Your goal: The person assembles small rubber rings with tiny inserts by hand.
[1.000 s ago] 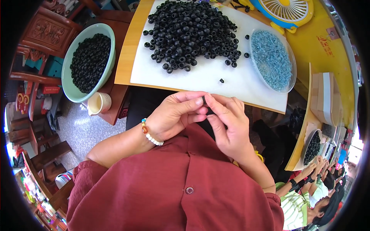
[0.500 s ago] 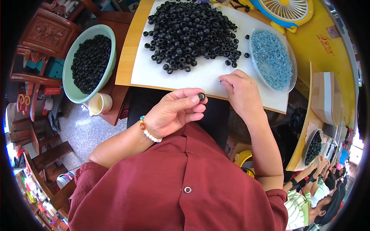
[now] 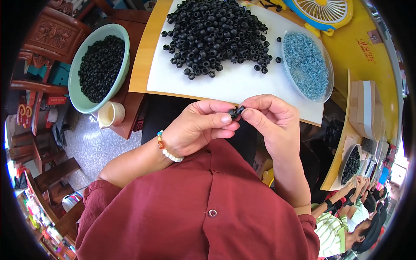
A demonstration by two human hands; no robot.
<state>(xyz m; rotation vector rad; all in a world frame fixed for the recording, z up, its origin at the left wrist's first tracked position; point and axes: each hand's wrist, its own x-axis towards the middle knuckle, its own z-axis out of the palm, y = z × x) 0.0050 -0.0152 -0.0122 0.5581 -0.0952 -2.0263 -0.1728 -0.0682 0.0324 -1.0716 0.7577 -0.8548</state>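
Note:
In front of my chest, my left hand (image 3: 197,128) pinches a round black hollow piece (image 3: 233,114) between thumb and fingers. My right hand (image 3: 275,119) meets it from the right, thumb and forefinger closed on a small dark piece (image 3: 242,109) set against the black one. How far the two fit together is hidden by the fingertips. Beyond the hands, a large heap of similar black hollow pieces (image 3: 216,39) lies on a white board (image 3: 173,84). To its right, a clear shallow dish (image 3: 331,82) holds many tiny blue translucent pieces (image 3: 305,65).
A pale green bowl (image 3: 126,65) of black pieces stands at the left, near a cream cup (image 3: 112,115). A blue-and-yellow fan (image 3: 323,11) sits at the far right. A cardboard box (image 3: 363,104) is at the right; beyond it a co-worker in a striped shirt (image 3: 331,234) sits.
My right hand has come from the board's near edge, in and down to my left hand, bringing its small piece against the black one. My left hand has barely moved.

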